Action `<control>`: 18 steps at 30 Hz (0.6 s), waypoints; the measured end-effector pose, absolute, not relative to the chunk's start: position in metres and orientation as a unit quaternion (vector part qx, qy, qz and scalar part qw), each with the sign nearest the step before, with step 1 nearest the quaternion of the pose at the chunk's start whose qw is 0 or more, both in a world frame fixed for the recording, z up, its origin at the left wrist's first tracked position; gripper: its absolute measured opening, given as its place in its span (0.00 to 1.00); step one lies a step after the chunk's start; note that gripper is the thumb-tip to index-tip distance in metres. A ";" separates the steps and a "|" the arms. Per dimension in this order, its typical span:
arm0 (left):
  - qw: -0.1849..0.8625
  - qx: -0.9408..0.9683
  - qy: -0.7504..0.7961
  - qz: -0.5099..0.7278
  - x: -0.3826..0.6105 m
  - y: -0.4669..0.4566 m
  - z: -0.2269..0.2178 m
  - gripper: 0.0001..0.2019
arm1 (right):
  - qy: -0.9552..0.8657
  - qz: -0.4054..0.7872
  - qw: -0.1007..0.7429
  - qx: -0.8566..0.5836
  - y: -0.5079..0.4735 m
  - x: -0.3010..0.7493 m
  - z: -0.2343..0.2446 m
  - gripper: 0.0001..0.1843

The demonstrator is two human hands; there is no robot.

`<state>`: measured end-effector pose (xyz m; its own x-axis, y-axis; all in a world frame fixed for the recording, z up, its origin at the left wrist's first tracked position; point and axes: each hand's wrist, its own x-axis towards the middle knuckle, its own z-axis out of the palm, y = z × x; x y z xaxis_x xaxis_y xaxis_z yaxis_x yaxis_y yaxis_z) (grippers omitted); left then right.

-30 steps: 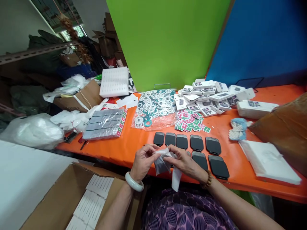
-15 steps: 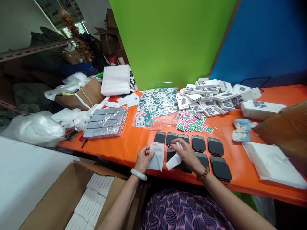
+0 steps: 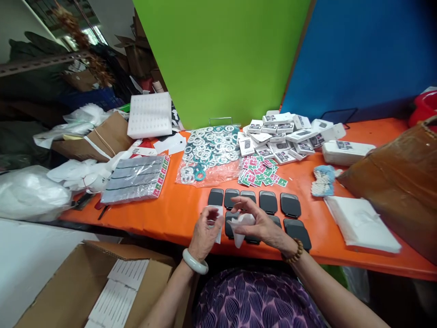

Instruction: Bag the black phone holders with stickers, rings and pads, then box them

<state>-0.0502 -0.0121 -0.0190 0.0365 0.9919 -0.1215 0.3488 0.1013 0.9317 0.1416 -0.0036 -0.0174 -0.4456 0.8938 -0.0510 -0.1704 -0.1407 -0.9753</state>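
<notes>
The flat white pouch (image 3: 219, 236) lies on the orange table (image 3: 177, 223), 9 o'clock from my right hand (image 3: 265, 227), visible length running 12 to 6. My left hand (image 3: 204, 233) is nearer, loosely parted, contact unclear; my right pinches crumpled white film (image 3: 244, 220).

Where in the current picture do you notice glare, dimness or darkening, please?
Head view: glare on the clear wrap of the grey pack; head view, upper left: dim clutter beside a bright window; head view, upper right: a dark corner over the blue panel; head view, centre: the white sheet in the right hand shows little detail.
</notes>
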 end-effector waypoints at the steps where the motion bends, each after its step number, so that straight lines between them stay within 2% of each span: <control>1: 0.514 0.553 0.552 0.354 -0.045 -0.013 -0.014 0.18 | -0.524 0.677 0.391 -0.338 -0.004 0.141 -0.016 0.34; 3: 0.610 0.516 0.498 0.337 -0.038 -0.015 -0.007 0.20 | -0.525 0.680 0.390 -0.332 -0.005 0.141 -0.014 0.36; 5: 0.654 0.478 0.480 0.335 -0.034 -0.017 -0.004 0.25 | -0.526 0.669 0.398 -0.342 -0.006 0.144 -0.015 0.36; 9: 0.649 0.493 0.461 0.351 -0.030 -0.023 -0.002 0.39 | -0.561 0.617 0.406 -0.374 -0.008 0.152 -0.020 0.32; 10: 0.633 0.513 0.465 0.347 -0.029 -0.024 -0.002 0.37 | -0.572 0.607 0.404 -0.376 -0.009 0.152 -0.020 0.31; 13: 0.596 0.536 0.490 0.342 -0.026 -0.026 -0.004 0.18 | -0.584 0.609 0.385 -0.374 -0.011 0.151 -0.019 0.31; 14: 0.591 0.528 0.500 0.349 -0.025 -0.026 -0.005 0.14 | -0.573 0.623 0.385 -0.367 -0.012 0.150 -0.018 0.31; 16: 0.589 0.502 0.515 0.370 -0.025 -0.026 -0.010 0.14 | -0.532 0.658 0.399 -0.354 -0.012 0.150 -0.016 0.29; 18: 0.604 0.474 0.514 0.382 -0.026 -0.027 -0.013 0.14 | -0.496 0.675 0.406 -0.364 -0.011 0.152 -0.015 0.20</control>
<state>-0.0263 -0.0269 -0.0134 0.1799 0.9488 -0.2596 0.0260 0.2592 0.9655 0.1519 -0.0114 -0.0151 -0.4046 0.9102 -0.0882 -0.1874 -0.1769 -0.9662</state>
